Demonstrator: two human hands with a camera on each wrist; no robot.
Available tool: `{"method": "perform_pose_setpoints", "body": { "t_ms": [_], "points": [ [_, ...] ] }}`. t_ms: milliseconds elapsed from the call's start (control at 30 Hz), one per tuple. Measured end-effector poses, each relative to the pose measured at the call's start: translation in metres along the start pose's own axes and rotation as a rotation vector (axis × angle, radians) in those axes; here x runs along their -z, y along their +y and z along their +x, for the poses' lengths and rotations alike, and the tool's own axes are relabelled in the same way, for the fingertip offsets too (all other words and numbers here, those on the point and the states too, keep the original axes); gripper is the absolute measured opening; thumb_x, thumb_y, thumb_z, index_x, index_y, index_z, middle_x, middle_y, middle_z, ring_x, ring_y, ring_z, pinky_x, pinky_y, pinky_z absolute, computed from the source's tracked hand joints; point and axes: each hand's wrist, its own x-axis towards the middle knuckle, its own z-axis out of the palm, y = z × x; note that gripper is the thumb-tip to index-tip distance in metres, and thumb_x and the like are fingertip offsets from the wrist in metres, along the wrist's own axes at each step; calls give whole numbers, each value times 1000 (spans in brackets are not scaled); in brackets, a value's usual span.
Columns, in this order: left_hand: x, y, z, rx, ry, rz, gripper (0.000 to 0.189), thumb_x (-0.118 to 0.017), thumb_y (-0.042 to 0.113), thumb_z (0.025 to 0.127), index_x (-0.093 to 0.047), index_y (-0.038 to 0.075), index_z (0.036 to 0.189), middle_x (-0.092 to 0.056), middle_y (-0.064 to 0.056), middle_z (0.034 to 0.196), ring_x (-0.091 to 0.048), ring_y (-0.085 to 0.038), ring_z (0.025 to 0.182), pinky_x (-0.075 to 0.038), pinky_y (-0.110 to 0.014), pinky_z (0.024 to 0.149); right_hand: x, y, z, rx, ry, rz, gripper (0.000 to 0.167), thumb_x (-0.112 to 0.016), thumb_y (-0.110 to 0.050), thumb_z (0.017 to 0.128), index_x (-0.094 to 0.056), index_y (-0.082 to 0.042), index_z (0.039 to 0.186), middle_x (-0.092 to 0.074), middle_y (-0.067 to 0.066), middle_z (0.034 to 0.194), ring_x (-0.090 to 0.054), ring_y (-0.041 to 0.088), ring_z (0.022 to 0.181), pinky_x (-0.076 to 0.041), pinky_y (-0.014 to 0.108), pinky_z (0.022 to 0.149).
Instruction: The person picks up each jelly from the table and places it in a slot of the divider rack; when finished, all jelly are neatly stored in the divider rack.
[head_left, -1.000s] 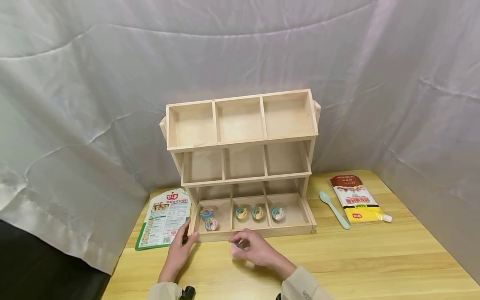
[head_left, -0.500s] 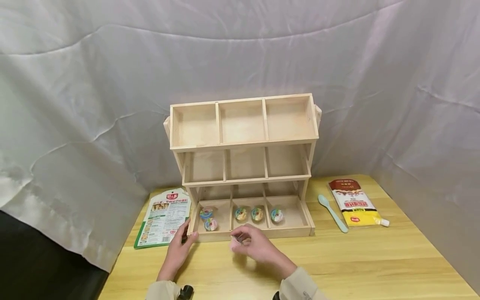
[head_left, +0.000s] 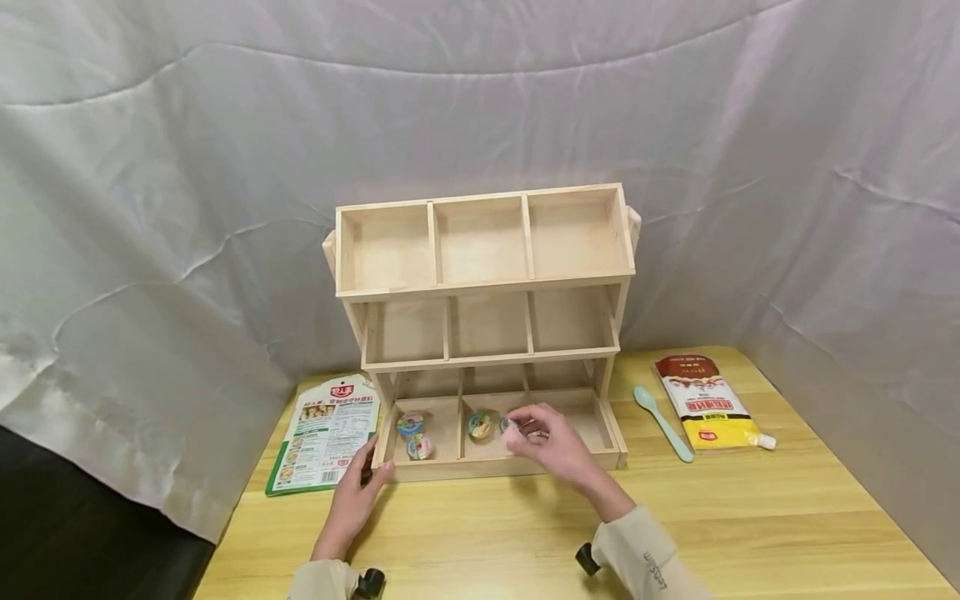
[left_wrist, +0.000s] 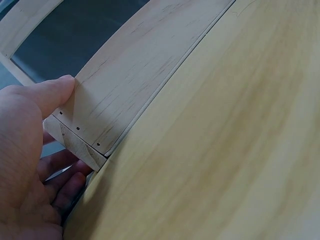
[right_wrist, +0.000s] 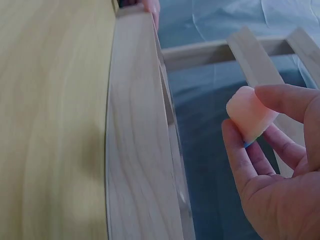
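My left hand (head_left: 356, 498) grips the front left corner of a three-tier wooden shelf (head_left: 480, 290); in the left wrist view the thumb (left_wrist: 62, 92) lies on the front board and the fingers curl round the end. Between thumb and fingers, my right hand (head_left: 561, 450) pinches a small pink jelly cup (right_wrist: 247, 112) above the bottom tier's front board. Two jelly cups (head_left: 420, 447) lie in that tier's left compartment. A yellowish jelly cup (head_left: 480, 426) sits in the middle one, with another partly behind my right fingers. My right hand covers part of the right compartment.
Left of the shelf lies a green and white food packet (head_left: 326, 433). To its right are a pale green spoon (head_left: 665, 425) and a red, white and yellow spouted pouch (head_left: 708, 402). Grey curtains (head_left: 480, 108) hang behind and at both sides of the wooden table (head_left: 750, 517).
My right hand has moved right and slightly forward with the pink jelly cup, from in front of the shelf to over its bottom tier. The left hand has stayed at the corner.
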Motion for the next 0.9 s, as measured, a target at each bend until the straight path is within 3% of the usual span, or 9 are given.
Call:
{"method": "perform_pose_setpoints", "body": {
  "t_ms": [167, 400, 667, 900],
  "points": [
    [0, 1, 0, 2, -3, -8, 72, -61, 44, 105, -30, 17, 164, -40, -21, 162, -45, -39, 144, -37, -58, 117, 16, 11, 2, -28, 76, -17, 38, -80, -19, 93, -69, -7, 127, -61, 12, 126, -62, 24, 113, -55, 41, 102],
    [1, 1, -1, -7, -1, -4, 72, -61, 45, 104, -31, 18, 164, -41, -21, 161, -46, -38, 143, -38, -57, 116, 34, 23, 3, -22, 145, -68, 41, -81, -13, 90, -68, 1, 126, -64, 16, 122, -64, 24, 107, -56, 28, 93],
    [1, 1, -1, -13, -6, -8, 72, -60, 44, 105, -30, 18, 164, -38, -22, 163, -43, -40, 146, -38, -58, 116, 53, 33, 3, -35, 194, -120, 42, -84, -11, 86, -70, 2, 123, -66, 17, 115, -65, 22, 98, -55, 27, 86],
    [1, 1, -1, -18, -3, -4, 72, -61, 42, 105, -30, 17, 164, -37, -23, 163, -42, -41, 147, -39, -58, 115, 64, 38, 1, -66, 213, -139, 44, -85, -11, 84, -69, 1, 124, -63, 18, 115, -62, 25, 99, -52, 24, 82]
  ]
}}
